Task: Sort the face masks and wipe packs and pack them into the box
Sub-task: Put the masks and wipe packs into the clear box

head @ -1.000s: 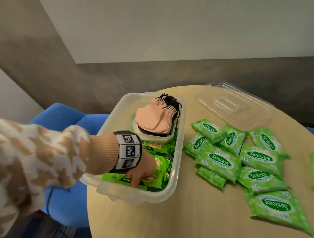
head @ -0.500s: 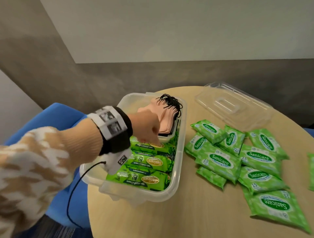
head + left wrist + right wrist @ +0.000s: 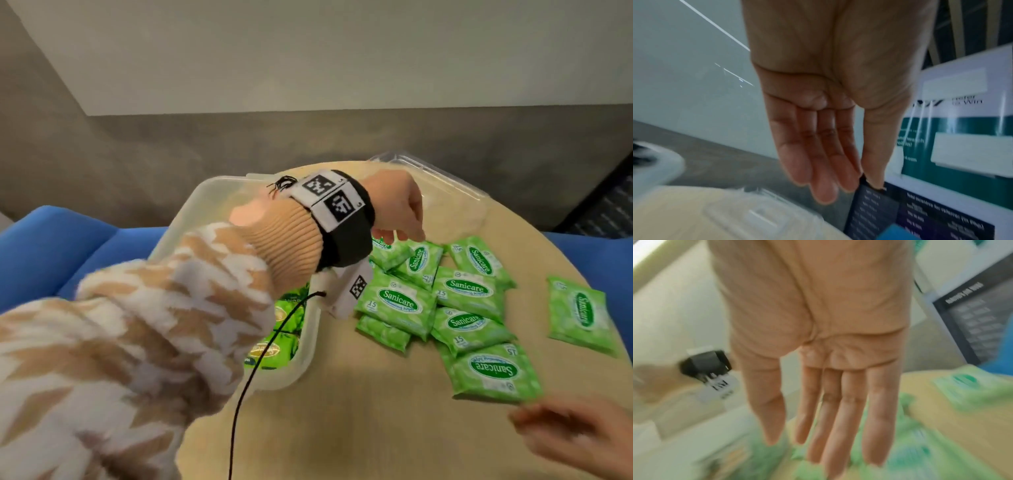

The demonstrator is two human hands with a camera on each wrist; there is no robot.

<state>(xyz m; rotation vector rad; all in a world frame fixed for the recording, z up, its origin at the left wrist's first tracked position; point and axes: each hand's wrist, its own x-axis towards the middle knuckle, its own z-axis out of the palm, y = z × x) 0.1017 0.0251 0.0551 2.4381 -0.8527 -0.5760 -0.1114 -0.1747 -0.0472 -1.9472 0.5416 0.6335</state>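
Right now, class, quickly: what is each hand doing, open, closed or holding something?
Left hand: open, fingers straight, holding nothing, above the Sanicare wipe packs.
Right hand: open, fingers extended, holding nothing, near the table edge.

Round tabletop, light wood-toned, occupying the lower right of the head view. Blue upholstered seat beyond its left edge, with a second patch of blue past the right edge. Grey wall panel behind the tabletop, its upper border meeting a pale off-white wall above. Dark strip at far right, detail unclear. Left wrist view: printed poster, white with teal band and a dark navy lower section bearing rows of small text, blurred and illegible. Right wrist view: the same poster, partly visible at upper right.
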